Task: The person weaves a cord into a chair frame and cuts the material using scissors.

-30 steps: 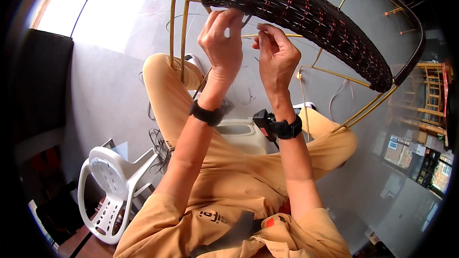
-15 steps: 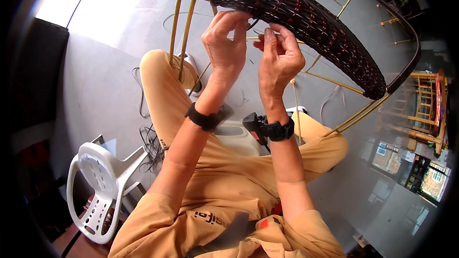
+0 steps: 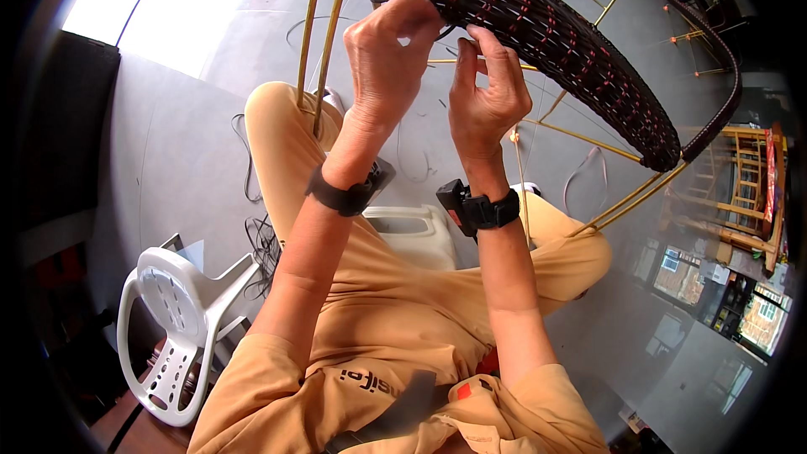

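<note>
A dark brown woven band [image 3: 538, 42] with reddish and pale flecks curves along a gold-coloured metal frame [image 3: 330, 42]. At the band's lower edge, toward its left end, my left hand [image 3: 382, 59] is closed in a pinch, thumb against fingers. A short dark strand [image 3: 448, 31] loops out beside its fingertips, which seem to grip it. Just to the right, my right hand [image 3: 492, 88] has its fingers curled close under the same edge. Whatever lies between its thumb and fingers is too small to make out.
The frame's legs stand by my knees. A white plastic chair [image 3: 172, 311] is at lower left, beside tangled dark strands [image 3: 262, 256] on the grey floor [image 3: 193, 134]. A pale plastic stool [image 3: 412, 231] sits between my legs. Bamboo-coloured furniture frames [image 3: 748, 193] stand at far right.
My left hand has moved slightly up and left against the band. My right hand has shifted a little, its thumb now farther from the index finger. The band has barely moved.
</note>
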Tool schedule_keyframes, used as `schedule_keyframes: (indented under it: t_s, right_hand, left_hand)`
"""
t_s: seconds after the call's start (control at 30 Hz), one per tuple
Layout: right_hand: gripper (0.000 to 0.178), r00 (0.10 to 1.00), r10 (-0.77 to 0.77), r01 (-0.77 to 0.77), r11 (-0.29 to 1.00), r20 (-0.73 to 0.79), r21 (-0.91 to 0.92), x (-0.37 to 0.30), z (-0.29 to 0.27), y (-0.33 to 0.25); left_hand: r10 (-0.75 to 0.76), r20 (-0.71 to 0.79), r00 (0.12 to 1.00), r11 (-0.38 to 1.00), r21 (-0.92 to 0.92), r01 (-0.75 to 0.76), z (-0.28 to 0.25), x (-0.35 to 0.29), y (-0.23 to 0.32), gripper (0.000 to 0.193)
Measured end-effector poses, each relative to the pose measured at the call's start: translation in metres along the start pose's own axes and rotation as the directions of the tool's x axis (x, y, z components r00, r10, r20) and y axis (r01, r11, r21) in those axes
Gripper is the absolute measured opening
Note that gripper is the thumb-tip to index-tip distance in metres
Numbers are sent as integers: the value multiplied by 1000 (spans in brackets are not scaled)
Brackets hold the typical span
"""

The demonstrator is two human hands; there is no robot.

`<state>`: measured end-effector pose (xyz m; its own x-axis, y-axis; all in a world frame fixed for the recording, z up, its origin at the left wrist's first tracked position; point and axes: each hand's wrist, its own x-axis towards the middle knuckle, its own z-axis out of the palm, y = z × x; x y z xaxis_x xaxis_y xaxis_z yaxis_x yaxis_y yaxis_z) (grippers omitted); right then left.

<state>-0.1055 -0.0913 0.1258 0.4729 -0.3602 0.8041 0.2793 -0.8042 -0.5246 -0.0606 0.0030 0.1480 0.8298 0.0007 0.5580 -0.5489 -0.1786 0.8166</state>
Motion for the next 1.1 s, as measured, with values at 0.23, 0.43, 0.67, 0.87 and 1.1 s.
schedule_keyframes:
  t_s: [0.23,0.43,0.67,0.87,1.1]
  right_hand:
    - [16,999,47,-47,998,-5,-49,-2,-6,3]
    - [15,988,152,-151,988,-7,42,-3,-4,0]
    - [13,989,147,-144,984,-27,107,-4,0,0]
    - [13,994,108,-106,993,-29,53,-2,-3,0]
    - [11,998,27,-28,999,-55,-20,-3,0,4]
  left_hand:
    - [-84,-49,995,985,-155,76,8,-13,-4,11]
    - [-270,-86,959,877,-432,209,14,-15,-4,12]
    - [137,-184,973,984,136,-113,15,-13,2,9]
    - [93,-178,980,995,61,-83,15,-12,-9,10]
    - [-409,43,912,704,-620,345,7,-14,-6,14]
